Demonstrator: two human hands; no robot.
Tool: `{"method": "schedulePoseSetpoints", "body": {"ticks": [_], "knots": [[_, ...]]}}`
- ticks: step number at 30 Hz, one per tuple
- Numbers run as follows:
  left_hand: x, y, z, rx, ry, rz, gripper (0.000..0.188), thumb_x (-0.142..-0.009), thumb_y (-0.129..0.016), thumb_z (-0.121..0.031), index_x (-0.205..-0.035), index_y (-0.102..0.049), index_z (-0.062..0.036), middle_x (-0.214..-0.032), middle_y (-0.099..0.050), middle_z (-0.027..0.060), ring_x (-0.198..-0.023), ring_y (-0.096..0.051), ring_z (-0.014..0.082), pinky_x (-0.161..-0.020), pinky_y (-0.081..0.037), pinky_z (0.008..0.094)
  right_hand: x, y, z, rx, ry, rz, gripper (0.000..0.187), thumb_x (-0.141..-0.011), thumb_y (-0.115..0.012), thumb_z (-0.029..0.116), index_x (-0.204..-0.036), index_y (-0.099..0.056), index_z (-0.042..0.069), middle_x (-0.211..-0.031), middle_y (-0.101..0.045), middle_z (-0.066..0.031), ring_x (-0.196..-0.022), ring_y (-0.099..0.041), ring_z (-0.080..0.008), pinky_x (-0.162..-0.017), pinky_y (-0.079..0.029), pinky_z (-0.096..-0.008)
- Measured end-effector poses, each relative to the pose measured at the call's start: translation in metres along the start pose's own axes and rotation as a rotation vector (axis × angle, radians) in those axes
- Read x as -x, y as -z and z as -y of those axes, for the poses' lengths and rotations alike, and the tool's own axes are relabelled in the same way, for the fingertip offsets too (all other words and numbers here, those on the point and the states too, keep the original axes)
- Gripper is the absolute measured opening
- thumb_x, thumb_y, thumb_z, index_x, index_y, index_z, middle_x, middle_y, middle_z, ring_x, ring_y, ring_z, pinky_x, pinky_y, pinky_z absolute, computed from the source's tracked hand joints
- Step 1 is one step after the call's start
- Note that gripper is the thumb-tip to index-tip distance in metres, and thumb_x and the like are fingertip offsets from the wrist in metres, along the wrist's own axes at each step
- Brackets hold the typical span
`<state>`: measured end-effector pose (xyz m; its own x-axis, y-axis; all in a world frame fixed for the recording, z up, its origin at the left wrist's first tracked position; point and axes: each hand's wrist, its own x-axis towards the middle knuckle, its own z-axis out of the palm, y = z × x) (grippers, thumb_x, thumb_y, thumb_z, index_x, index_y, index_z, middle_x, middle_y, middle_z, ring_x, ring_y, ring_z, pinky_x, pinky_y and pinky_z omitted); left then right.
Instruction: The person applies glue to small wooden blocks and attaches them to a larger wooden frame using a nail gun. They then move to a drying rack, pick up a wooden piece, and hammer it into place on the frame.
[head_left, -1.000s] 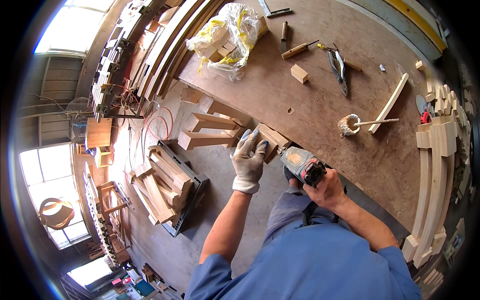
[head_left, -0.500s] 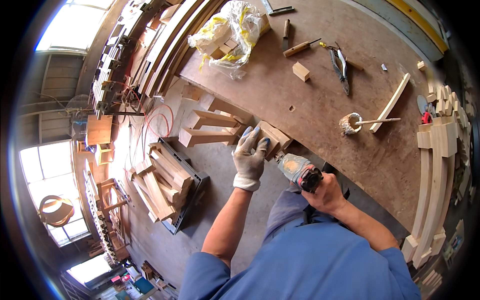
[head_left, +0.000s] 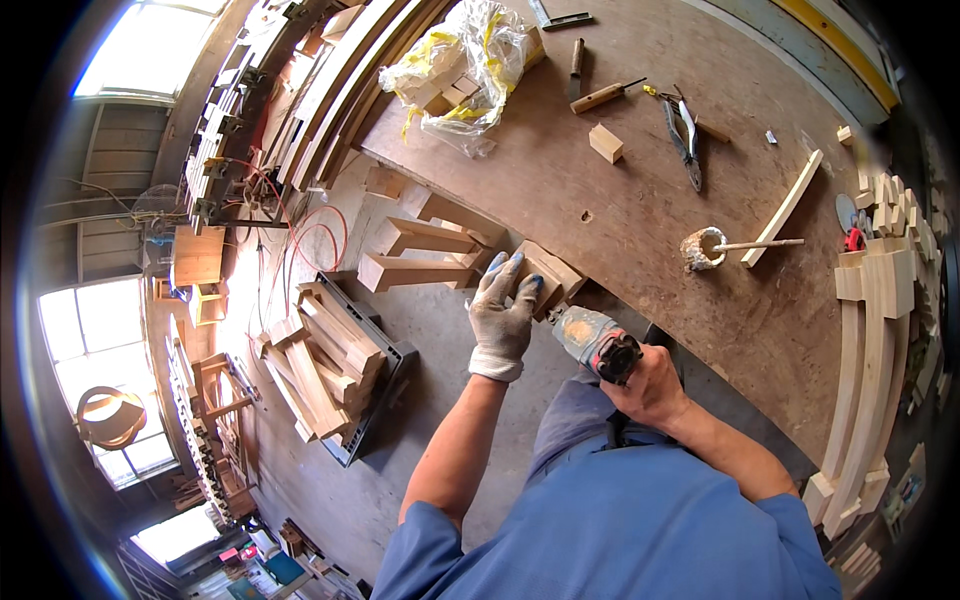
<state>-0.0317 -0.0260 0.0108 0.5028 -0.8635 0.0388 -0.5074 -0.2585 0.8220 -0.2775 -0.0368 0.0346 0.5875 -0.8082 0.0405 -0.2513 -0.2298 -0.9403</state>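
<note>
My left hand, in a pale glove with blue-stained fingertips, lies with fingers spread against the end of some wooden pieces at the bench edge. How far its fingers reach around the wood is hidden. Bare, my right hand is wrapped round the handle of a worn grey and red power drill. The drill's front end points at the wood just right of my left thumb; whether its tip touches the wood I cannot tell. Beside my left hand, thick wooden legs jut out past the bench edge.
On the brown bench are a wood block, pliers, a crusted pot with a stick, and a plastic bag of blocks. A black crate of wooden parts stands left on the floor. Curved wooden pieces stack at right.
Both hands, the drill and the wood keep nearly the same places. The whole view has shifted very slightly.
</note>
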Motion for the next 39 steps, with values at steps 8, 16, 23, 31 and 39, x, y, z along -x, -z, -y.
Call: {"method": "schedulePoseSetpoints", "body": {"ticks": [8, 16, 23, 31, 39], "knots": [[0.001, -0.001, -0.002, 0.038, 0.030, 0.002, 0.042, -0.091, -0.080, -0.011, -0.131, -0.072, -0.0032, -0.141, -0.064, 0.0214, -0.134, -0.060, 0.0290, -0.110, -0.050, 0.0374, -0.001, 0.003, 0.004, 0.048, -0.012, 0.043, 0.028, -0.085, -0.069, 0.014, -0.106, -0.062, -0.003, -0.082, -0.069, -0.0240, -0.080, -0.071, -0.0465, -0.068, -0.059, -0.0480], [0.000, -0.001, 0.000, 0.015, 0.006, -0.003, 0.042, -0.091, -0.081, -0.012, -0.131, -0.072, -0.0033, -0.142, -0.063, 0.0219, -0.135, -0.060, 0.0295, -0.110, -0.050, 0.0377, -0.002, 0.002, 0.000, 0.046, -0.019, 0.067, 0.028, -0.085, -0.070, 0.015, -0.105, -0.062, -0.002, -0.084, -0.069, -0.0233, -0.081, -0.071, -0.0463, -0.069, -0.059, -0.0484], [0.000, 0.000, 0.004, -0.042, -0.008, -0.004, 0.042, -0.091, -0.081, -0.013, -0.131, -0.073, -0.0046, -0.142, -0.063, 0.0226, -0.134, -0.061, 0.0301, -0.110, -0.050, 0.0383, 0.000, -0.001, -0.002, 0.032, 0.014, 0.011, 0.027, -0.085, -0.070, 0.014, -0.105, -0.063, -0.002, -0.084, -0.069, -0.0223, -0.080, -0.071, -0.0456, -0.068, -0.060, -0.0477], [0.002, -0.002, 0.003, 0.032, 0.010, -0.005, 0.041, -0.092, -0.078, -0.013, -0.131, -0.072, -0.0026, -0.140, -0.064, 0.0219, -0.136, -0.060, 0.0299, -0.111, -0.049, 0.0381, 0.005, 0.003, -0.004, 0.054, -0.039, 0.050, 0.026, -0.082, -0.072, 0.014, -0.104, -0.064, 0.002, -0.082, -0.069, -0.0189, -0.076, -0.071, -0.0434, -0.067, -0.058, -0.0469], [0.001, 0.002, -0.004, -0.007, 0.012, 0.001, 0.041, -0.093, -0.076, -0.014, -0.131, -0.070, 0.0009, -0.139, -0.066, 0.0232, -0.136, -0.060, 0.0311, -0.114, -0.046, 0.0389, 0.023, 0.041, 0.001, 0.151, -0.047, 0.009, 0.015, -0.076, -0.073, 0.011, -0.084, -0.064, 0.002, -0.075, -0.068, -0.0170, -0.073, -0.071, -0.0404, -0.065, -0.056, -0.0434]]}}
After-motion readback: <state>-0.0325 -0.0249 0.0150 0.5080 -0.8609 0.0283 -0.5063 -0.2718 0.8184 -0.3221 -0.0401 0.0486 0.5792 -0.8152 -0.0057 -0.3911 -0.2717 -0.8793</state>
